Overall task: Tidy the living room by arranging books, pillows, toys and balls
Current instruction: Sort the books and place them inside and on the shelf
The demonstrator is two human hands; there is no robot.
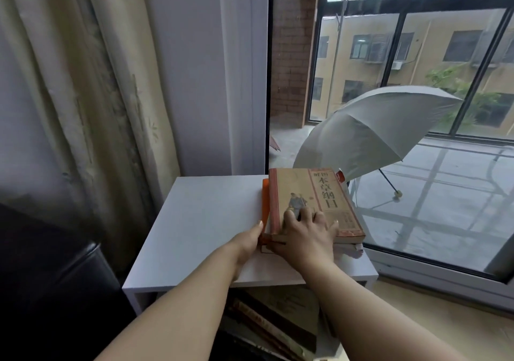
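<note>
Head view: the pile of books [266, 205] sits on the white table [200, 216] by the window [417, 82]. The right hand [306, 234] lies spread on the top book [311, 193], pressing down. The left hand [249, 239] touches the pile's side; its fingers are hidden. Push gently so the edges line up

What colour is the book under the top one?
The lower book is orange; it shows in the head view.
</note>
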